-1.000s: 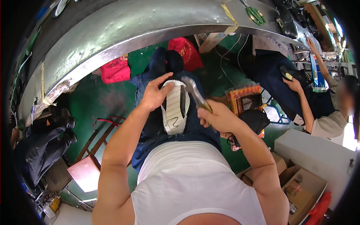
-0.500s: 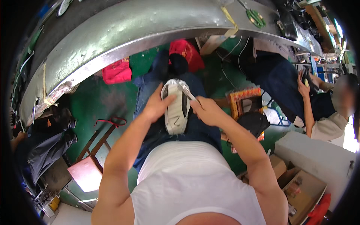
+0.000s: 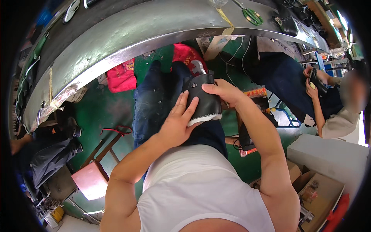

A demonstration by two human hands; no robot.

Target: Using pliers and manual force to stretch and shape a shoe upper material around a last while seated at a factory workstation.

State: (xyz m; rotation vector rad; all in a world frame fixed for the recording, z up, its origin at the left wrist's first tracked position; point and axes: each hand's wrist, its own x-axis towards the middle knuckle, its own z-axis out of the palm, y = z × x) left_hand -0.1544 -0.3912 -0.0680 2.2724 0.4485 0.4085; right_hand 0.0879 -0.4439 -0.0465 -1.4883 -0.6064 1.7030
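A black leather shoe [image 3: 201, 101] with a small metal ornament on top is held over my lap. White stitching and a pale band run along its near edge. My left hand [image 3: 176, 125] grips it from the left, fingers laid across the leather and thumb by the pale edge. On the right side, my right hand [image 3: 226, 92] holds the shoe with its thumb on top; its other fingers are mostly hidden. A curved silver metal piece [image 3: 199, 67] sticks out past the shoe's far end; I cannot tell whether my right hand holds it.
A metal-covered bench [image 3: 127, 36] curves across the far side, with green-handled scissors [image 3: 252, 16] on it. A pink-topped stool [image 3: 89, 178] stands at left. At right, a co-worker [image 3: 328, 104] holds a black shoe. Cardboard boxes [image 3: 322, 197] sit at lower right.
The shoe has been turned from its pale underside to its black upper. My left hand has moved nearer and now lies across the leather. The silver tool has left the shoe's underside.
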